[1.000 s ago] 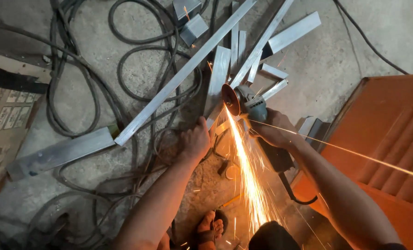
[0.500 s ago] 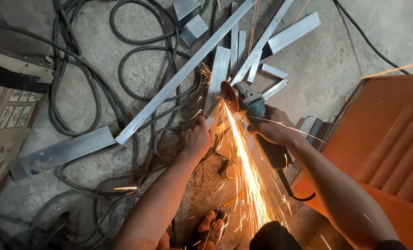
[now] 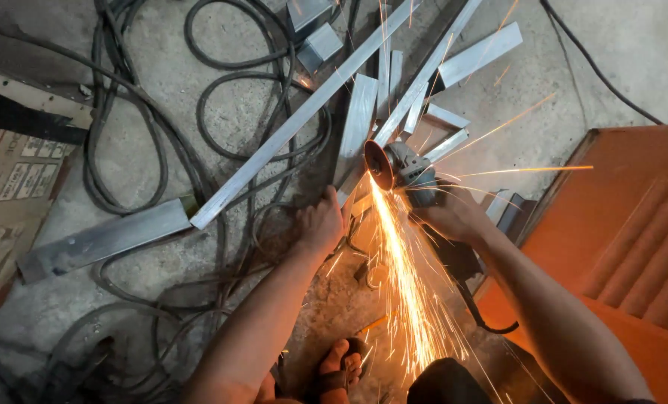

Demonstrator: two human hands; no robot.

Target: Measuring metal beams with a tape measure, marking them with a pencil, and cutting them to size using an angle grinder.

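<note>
An angle grinder (image 3: 403,170), its round abrasive disc (image 3: 379,164) standing on edge, bites into a flat grey steel strip (image 3: 358,202) on a rough concrete floor (image 3: 221,97), throwing a bright orange fan of sparks (image 3: 405,284) down toward the person's sandalled foot (image 3: 341,366). The right hand (image 3: 453,213) is wrapped tight around the grinder's dark body just right of the disc; the left hand (image 3: 320,224) is closed over the strip's near end, just left of the disc, pressing it to the floor. Thin spark streaks also shoot off to the right of the grinder, across a ribbed orange sheet-metal panel (image 3: 633,247). The grinder's black power cord (image 3: 483,314) loops away below the right hand.

Above and left of the grinder, dull galvanised lengths lie crossed in a loose heap: a long square tube (image 3: 289,127) running diagonally, a narrower bar (image 3: 431,67), short flat offcuts (image 3: 480,52), and two small box-section stubs (image 3: 315,30) at the top. A wider flat plate (image 3: 102,239) lies well to the left of the grinder. Thick black rubber cables (image 3: 132,150) coil in wide loops across the floor to the left of the heap, passing under the long tube. A worn, printed cardboard sheet (image 3: 12,194) lies flat at the far left edge.
</note>
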